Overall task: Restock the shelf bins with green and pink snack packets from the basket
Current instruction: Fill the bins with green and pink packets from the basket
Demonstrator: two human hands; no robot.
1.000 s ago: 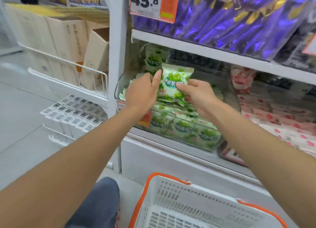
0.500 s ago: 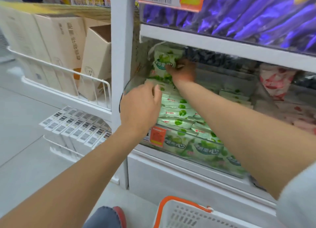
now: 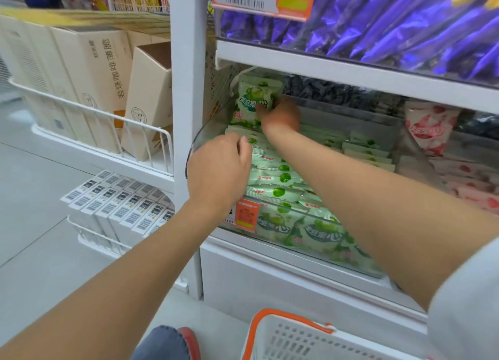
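Our right grip (image 3: 280, 115) is at the far left corner of the clear bin (image 3: 195, 146) on the shelf, fingers pinching the lower right edge of an upright green packet (image 3: 252, 100) that stands behind the rows of green packets (image 3: 278, 176) lying in the bin. Our left grip (image 3: 218, 170) hovers with curled fingers over the near left rows (we cannot tell whether it has hold of anything). Pink packets (image 3: 429, 127) fill the next bin to the right, and the basket (image 3: 291, 317) sits below the shelf, nearest us.
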